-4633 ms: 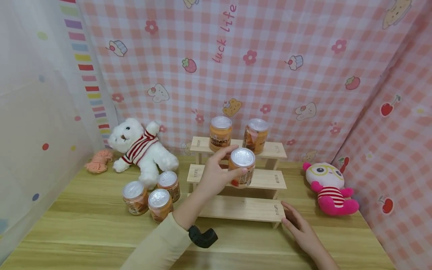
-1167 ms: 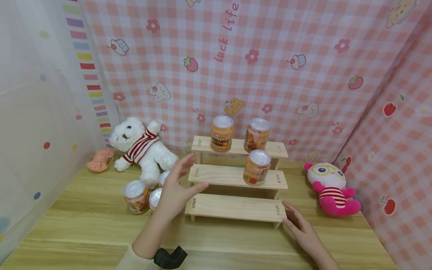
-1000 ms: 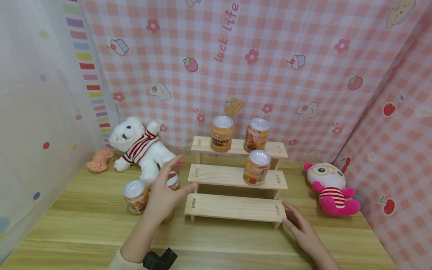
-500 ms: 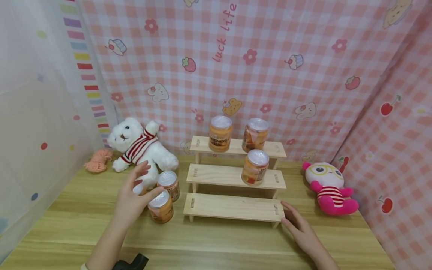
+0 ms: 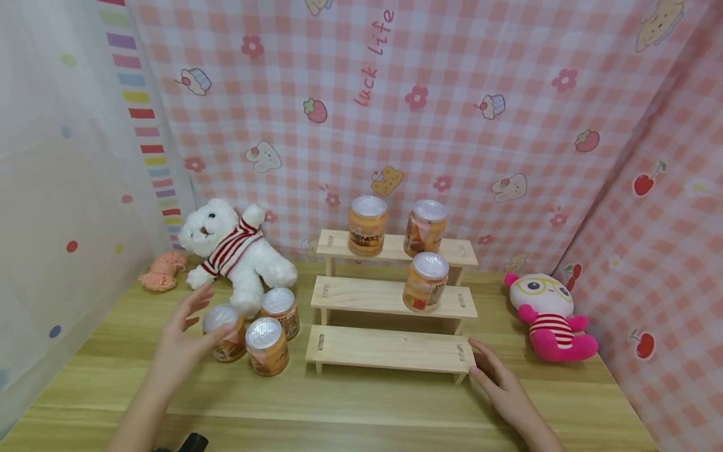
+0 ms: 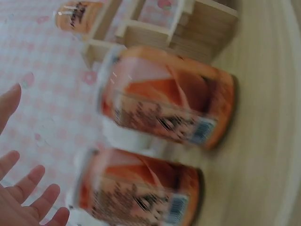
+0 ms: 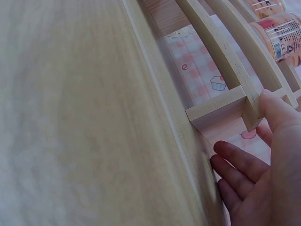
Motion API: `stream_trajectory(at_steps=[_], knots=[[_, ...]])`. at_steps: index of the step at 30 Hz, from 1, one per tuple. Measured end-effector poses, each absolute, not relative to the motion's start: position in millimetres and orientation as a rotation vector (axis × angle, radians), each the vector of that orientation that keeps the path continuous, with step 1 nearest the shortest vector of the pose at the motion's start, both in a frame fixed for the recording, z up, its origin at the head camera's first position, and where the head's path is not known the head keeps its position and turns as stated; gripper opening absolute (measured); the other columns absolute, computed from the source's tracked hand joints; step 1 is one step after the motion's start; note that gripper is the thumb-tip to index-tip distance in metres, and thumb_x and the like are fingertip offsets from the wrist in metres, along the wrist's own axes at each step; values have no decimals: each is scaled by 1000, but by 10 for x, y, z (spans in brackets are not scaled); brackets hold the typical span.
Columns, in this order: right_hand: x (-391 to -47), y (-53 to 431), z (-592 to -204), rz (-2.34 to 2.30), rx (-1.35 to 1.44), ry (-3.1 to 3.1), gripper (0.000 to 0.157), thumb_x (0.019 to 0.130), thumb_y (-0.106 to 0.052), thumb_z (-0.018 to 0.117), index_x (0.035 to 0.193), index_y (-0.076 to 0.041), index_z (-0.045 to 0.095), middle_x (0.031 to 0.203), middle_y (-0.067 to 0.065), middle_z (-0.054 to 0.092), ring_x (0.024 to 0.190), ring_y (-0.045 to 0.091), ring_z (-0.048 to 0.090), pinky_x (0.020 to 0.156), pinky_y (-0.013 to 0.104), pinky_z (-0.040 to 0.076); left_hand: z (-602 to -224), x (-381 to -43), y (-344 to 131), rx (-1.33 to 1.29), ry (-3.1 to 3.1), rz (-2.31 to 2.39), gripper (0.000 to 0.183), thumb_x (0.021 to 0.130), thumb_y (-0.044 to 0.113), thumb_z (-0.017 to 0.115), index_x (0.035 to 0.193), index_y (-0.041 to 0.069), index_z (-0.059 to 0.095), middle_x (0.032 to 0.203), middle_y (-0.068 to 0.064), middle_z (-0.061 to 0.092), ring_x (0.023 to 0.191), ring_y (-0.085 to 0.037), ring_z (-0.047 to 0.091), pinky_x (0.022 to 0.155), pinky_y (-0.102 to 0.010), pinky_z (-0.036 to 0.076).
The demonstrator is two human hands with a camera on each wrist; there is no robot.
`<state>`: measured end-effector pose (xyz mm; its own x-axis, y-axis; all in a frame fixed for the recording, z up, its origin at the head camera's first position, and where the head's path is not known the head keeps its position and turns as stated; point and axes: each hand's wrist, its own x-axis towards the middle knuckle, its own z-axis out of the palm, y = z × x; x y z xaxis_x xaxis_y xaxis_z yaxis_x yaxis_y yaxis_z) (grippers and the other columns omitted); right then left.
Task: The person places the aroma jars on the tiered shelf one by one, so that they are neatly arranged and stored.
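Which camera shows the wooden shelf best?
The head view: all three steps of the wooden shelf show there. The left wrist view catches only a blurred part at the top; the right wrist view, a cropped part by the right hand.

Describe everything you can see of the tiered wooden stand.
The tiered wooden stand looks like pale, unpainted timber: three flat planks on legs, stepped upward towards the back, with joint marks near their ends. It stands upright on the table. Two jars sit on the top plank and another jar on the middle one; the right hand touches the bottom plank's right end.
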<state>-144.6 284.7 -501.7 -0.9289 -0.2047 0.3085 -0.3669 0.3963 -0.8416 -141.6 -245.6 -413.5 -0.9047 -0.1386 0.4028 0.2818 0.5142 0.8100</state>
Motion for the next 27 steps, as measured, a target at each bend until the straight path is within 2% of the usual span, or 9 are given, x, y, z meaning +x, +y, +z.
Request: stream_trajectory(at_steps=[6, 9, 16, 18, 20, 22, 25, 27], knots=[[-1447, 2848, -5032, 1563, 515, -2495, 48, 97, -4, 54, 143, -3, 41, 120, 23, 59, 109, 4, 54, 87, 13, 41, -4282, -1442, -2600, -129, -2380, -1326, 77, 80, 8, 78, 146, 7, 38, 133, -20, 49, 115, -21, 44, 87, -30, 35], [-1447, 2849, -5036, 1564, 515, -2490, 48, 97, -3, 54, 143, -3, 41, 121, 23, 59, 109, 3, 54, 87, 13, 41, -4346, -1476, -2653, -157, -2399, -1290, 77, 80, 7, 78, 145, 4, 38, 132, -22, 49, 114, -21, 45, 87, -30, 36], [-1441, 2844, -5022, 1582, 517, -2478, 47, 97, -3, 53, 142, -1, 40, 121, 25, 58, 109, 3, 54, 87, 14, 42, -4461, -1549, -2770, -205, -2463, -1337, 83, 78, 5, 78, 147, -1, 31, 132, -27, 47, 115, -31, 46, 87, -47, 38], [-1441, 2844, -5022, 1581, 519, -2476, 47, 97, -2, 53, 142, -1, 40, 121, 25, 58, 109, 2, 54, 87, 14, 42, -4485, -1556, -2787, -213, -2479, -1341, 84, 78, 5, 78, 147, -1, 30, 132, -28, 46, 115, -32, 46, 88, -47, 38], [-1441, 2845, -5026, 1580, 519, -2473, 47, 97, -2, 53, 142, -1, 40, 122, 25, 58, 109, 2, 53, 87, 14, 42, -4489, -1561, -2790, -217, -2488, -1350, 84, 79, 6, 78, 147, -1, 30, 133, -28, 46, 114, -34, 45, 89, -45, 39], [-1442, 2847, -5029, 1577, 519, -2474, 47, 97, -2, 54, 142, -1, 41, 122, 25, 58, 109, 2, 53, 87, 14, 42, -4498, -1561, -2791, -221, -2492, -1356, 82, 79, 7, 78, 146, -2, 31, 132, -28, 46, 114, -30, 46, 90, -38, 40], [-1444, 2848, -5030, 1571, 513, -2481, 47, 97, -2, 54, 142, -2, 41, 122, 24, 58, 110, 2, 53, 87, 15, 42, -4524, -1561, -2790, -208, -2502, -1376, 78, 80, 10, 78, 144, -3, 34, 131, -26, 48, 109, -13, 47, 86, -19, 41], [-1445, 2847, -5029, 1566, 511, -2485, 48, 97, -3, 54, 143, -2, 41, 123, 24, 58, 110, 2, 53, 87, 15, 42, -4545, -1562, -2793, -209, -2494, -1407, 76, 81, 10, 78, 142, -5, 36, 130, -26, 49, 106, -3, 46, 83, -13, 41]])
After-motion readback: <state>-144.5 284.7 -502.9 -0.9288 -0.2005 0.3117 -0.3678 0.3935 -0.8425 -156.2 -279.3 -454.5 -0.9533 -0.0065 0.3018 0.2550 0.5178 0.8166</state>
